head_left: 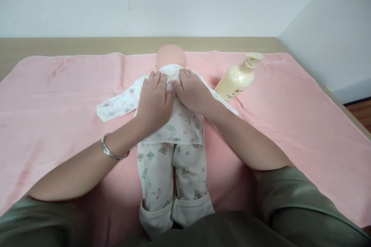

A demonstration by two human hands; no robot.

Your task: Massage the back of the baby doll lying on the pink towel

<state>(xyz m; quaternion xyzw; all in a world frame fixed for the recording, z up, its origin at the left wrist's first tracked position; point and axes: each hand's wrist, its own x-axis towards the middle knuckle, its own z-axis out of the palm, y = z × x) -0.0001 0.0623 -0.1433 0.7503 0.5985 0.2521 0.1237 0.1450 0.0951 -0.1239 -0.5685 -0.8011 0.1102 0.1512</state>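
A baby doll with a bare head [171,56] lies on a pink cloth [58,123]. It wears a white printed top [174,127] and matching pants [159,170] with turned-up cuffs. My left hand [155,100] rests flat on the upper part of the top, its fingers extended towards the collar. Beside it, my right hand [193,88] lies on the other side of the collar, fingers spread over the fabric and thumb near my left hand. The doll's face is not visible. One sleeve stretches out to the left; the other is partly under my right forearm.
A pale yellow pump bottle [236,79] lies tilted on the cloth, right of the doll. The wooden table edge [87,44] runs along a white wall at the back. My knees or clothing show at the bottom.
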